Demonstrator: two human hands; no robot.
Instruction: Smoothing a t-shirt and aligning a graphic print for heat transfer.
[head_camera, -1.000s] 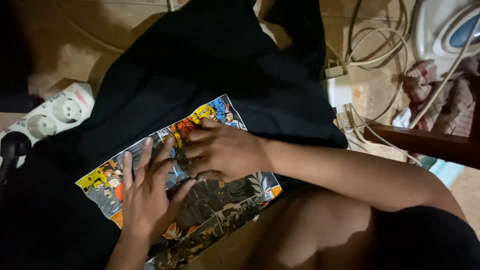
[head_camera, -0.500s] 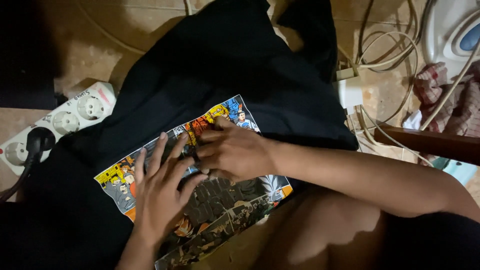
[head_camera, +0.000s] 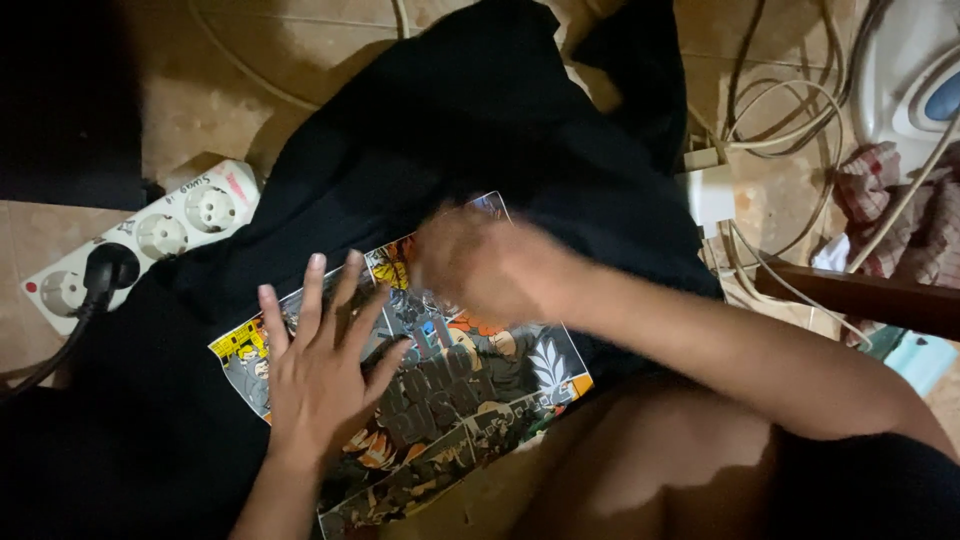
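Pressing left hand (head_camera: 320, 375), fingers spread flat, on colourful print (head_camera: 420, 400) of black shirt (head_camera: 480, 130); right hand (head_camera: 480, 265) blurring over print, grip unclear; power strip (head_camera: 150, 240) lying beside shirt.

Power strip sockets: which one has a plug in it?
The second socket from the strip's near, left end holds a black plug; the other sockets on the power strip are empty.

Left hand (head_camera: 322, 375) flat, fingers spread, right hand (head_camera: 480, 265) blurred
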